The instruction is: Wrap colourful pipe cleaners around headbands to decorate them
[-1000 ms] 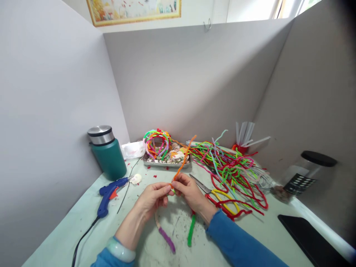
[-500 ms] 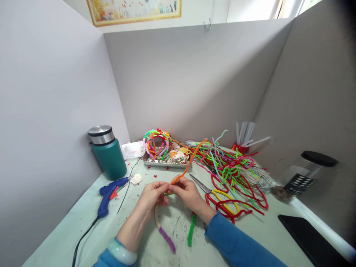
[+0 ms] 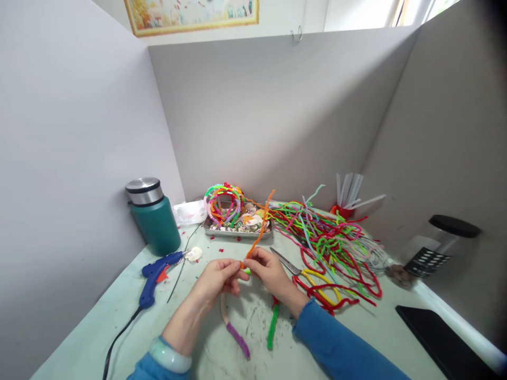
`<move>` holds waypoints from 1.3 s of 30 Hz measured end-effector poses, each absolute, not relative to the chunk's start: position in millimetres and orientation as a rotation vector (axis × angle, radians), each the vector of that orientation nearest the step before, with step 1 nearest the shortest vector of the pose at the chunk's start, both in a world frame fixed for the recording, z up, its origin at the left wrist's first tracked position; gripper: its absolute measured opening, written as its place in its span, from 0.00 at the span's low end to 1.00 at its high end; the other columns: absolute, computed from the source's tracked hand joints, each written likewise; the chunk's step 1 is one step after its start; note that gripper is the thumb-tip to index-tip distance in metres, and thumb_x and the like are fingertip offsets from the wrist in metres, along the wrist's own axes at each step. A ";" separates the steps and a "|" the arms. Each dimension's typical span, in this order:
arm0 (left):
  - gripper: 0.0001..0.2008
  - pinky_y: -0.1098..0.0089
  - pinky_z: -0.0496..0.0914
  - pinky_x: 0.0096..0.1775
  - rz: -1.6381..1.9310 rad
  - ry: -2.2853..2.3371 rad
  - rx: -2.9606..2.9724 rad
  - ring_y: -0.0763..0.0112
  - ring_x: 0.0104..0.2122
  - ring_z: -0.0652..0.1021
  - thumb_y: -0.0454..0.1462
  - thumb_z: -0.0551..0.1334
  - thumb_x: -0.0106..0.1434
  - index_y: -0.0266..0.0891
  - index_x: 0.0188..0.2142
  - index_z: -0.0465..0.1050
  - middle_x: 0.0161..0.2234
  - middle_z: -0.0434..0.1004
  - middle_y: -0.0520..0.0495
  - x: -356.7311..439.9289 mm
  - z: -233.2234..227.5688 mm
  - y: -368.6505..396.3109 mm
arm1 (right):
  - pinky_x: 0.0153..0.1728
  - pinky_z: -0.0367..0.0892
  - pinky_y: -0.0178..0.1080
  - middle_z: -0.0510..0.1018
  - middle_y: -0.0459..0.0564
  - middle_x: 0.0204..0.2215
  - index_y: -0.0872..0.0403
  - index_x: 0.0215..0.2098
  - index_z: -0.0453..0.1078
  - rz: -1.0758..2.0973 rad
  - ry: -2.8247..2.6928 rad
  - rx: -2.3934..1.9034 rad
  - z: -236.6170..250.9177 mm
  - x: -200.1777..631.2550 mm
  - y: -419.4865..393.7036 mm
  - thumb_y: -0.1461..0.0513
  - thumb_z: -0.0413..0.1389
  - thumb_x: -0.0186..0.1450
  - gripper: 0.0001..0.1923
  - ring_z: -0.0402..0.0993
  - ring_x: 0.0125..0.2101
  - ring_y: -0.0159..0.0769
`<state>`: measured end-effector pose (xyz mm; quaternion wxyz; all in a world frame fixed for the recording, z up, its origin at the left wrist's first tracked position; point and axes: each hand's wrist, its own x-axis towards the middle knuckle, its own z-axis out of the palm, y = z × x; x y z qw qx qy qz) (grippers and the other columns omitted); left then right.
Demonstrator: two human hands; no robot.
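Observation:
My right hand (image 3: pixel 269 270) pinches an orange pipe cleaner (image 3: pixel 262 224), whose free end sticks up and away from me. Close beside it, my left hand (image 3: pixel 222 275) pinches the orange part wound at a green bit of a hoop. Below my hands hang the hoop's two ends, a purple-wrapped end (image 3: pixel 238 342) on the left and a green-wrapped end (image 3: pixel 272 326) on the right. Its upper part is mostly hidden by my fingers. Scissors with yellow handles (image 3: pixel 322 279) lie open to the right of my right hand.
Many loose pipe cleaners (image 3: pixel 336 232) are heaped at the right. A metal tray (image 3: pixel 237 234) at the back bears finished colourful hoops (image 3: pixel 224 203). At left are a blue glue gun (image 3: pixel 152 279) and a green bottle (image 3: pixel 156 224); at right, a jar (image 3: pixel 431 250) and a black flat object (image 3: pixel 439 335).
The orange pipe cleaner's free end has swung left and stands more upright. My right hand has turned slightly, and a little more green shows between my hands.

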<state>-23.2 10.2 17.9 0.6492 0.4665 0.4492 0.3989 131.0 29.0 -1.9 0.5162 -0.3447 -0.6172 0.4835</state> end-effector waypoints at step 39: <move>0.14 0.77 0.65 0.22 0.888 0.973 1.114 0.82 0.16 0.70 0.43 0.65 0.53 0.32 0.31 0.75 0.30 0.78 0.45 -27.7 16.4 11.6 | 0.21 0.52 0.31 0.63 0.40 0.18 0.56 0.25 0.65 1.396 -1.401 -0.739 1.7 131.4 27.6 0.58 0.58 0.57 0.10 0.56 0.19 0.25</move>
